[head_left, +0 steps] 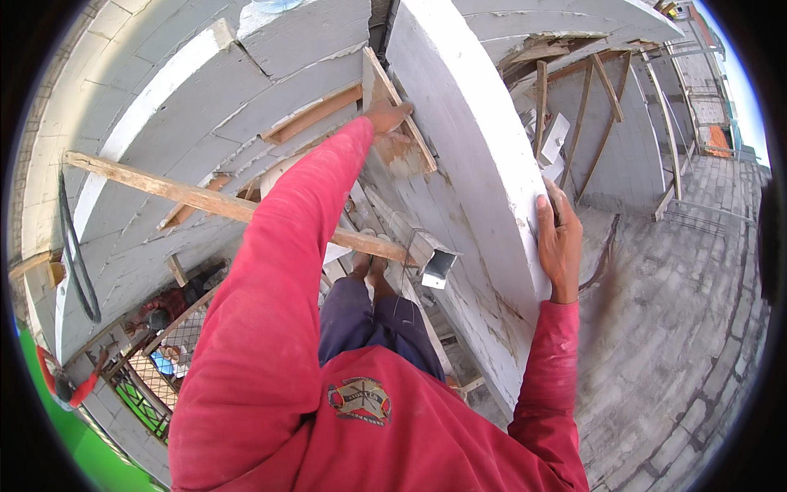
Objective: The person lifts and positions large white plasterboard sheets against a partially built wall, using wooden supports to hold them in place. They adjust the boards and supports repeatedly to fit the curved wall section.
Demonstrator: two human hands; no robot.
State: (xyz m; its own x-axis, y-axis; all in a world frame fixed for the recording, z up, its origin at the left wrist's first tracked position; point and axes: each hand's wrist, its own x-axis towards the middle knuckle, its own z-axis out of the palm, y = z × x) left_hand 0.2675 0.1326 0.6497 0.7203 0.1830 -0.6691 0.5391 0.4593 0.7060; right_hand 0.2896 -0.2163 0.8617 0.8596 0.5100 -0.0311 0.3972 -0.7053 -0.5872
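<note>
My left hand [387, 120] reaches forward and is closed on the edge of a wooden board [403, 148], which lies flat against the near side of a pale block wall [471, 107]. Its fingertips curl over the board's long strip. On the right, my right hand [559, 239] grips the white top edge of the same wall. The thumb lies on that edge, while most of the fingers are partly hidden along the far side.
A long timber [193, 195] crosses left of my legs, under my left arm. A metal channel [438, 266] points toward me beside my feet. Wooden props [586, 123] lean at the right, above a paved floor [656, 312]. Another person in red [78, 389] is far below left.
</note>
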